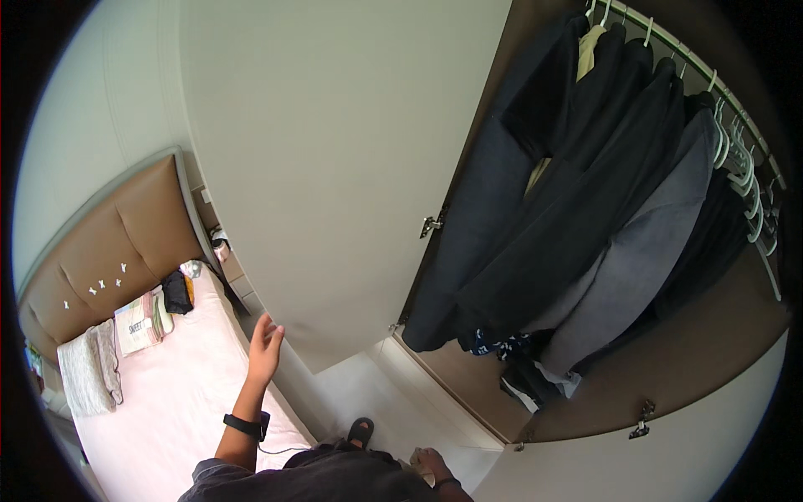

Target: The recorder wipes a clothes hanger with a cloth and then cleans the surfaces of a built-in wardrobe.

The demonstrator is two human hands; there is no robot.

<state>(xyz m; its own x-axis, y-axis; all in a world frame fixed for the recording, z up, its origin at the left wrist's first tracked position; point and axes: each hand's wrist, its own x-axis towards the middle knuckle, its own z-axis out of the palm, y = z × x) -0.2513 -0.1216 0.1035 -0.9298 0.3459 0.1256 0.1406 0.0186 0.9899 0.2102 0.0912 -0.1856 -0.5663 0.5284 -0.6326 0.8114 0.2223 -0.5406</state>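
Note:
My left hand [266, 352] is raised beside the outer lower edge of the pale wardrobe door [351, 169], thumb and fingers apart and nothing in it. Whether the fingertips touch the door edge, I cannot tell. Low at my side, my right hand [433, 463] is closed around a beige cloth [421, 472], mostly hidden by the hand and my dark shirt. Before me the wardrobe stands open. Dark jackets [564, 213] and a grey jacket [652, 219] hang from its metal rail [696, 56], with several bare white hangers [746, 169] at the right end.
On the left is a bed with a pink sheet [188, 383] and a brown padded headboard [138, 219]. A folded grey blanket [91, 370], a printed pillow [139, 323] and a black bag [177, 292] lie on it. A second wardrobe door [677, 458] stands open at lower right. Shoes [524, 389] rest inside the wardrobe.

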